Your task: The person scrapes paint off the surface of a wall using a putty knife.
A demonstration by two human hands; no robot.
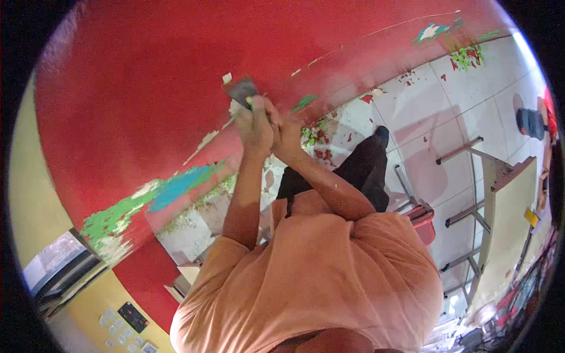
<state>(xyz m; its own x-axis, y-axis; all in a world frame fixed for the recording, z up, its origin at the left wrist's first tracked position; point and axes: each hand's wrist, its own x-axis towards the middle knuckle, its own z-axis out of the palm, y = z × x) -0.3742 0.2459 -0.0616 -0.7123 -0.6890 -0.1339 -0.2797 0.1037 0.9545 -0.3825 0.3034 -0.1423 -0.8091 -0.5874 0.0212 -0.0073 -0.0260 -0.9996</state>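
Nearby, paint flakes [310,136] and a table [507,226] occupy the tiles [412,100], while left hand [256,132] and right hand [286,140] grip a scraper [242,92].

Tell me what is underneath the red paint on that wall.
Where the red paint is missing at lower left, a green patch, a blue patch and a whitish patch show. Elsewhere, red covers whatever lies beneath.

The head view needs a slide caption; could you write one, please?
Left hand and right hand grip a scraper at a chipped red wall.
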